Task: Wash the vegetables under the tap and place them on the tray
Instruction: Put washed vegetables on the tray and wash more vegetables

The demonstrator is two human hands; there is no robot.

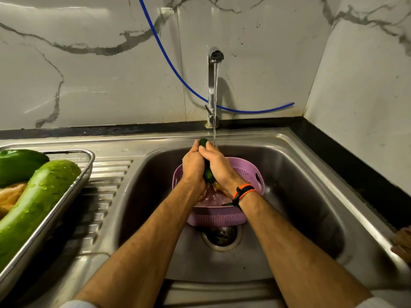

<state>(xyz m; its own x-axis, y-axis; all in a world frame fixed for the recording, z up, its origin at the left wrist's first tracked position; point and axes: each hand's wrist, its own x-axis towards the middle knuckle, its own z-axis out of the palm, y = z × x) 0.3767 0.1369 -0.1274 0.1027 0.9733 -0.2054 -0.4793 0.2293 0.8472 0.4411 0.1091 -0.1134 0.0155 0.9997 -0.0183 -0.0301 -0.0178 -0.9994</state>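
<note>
head | left hand (193, 165), right hand (219, 166) clasp cucumber (208, 174) | under tap (214, 85)

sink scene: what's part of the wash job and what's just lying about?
In the job:
dark green vegetable, gripped by left hand and right hand
running tap
purple basket in the sink
tray holding a pale green gourd

Lying about:
blue hose
orange wristband

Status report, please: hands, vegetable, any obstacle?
Both hands, left and right, grip cucumber under running tap. Over purple basket. Tray path clear.
</note>
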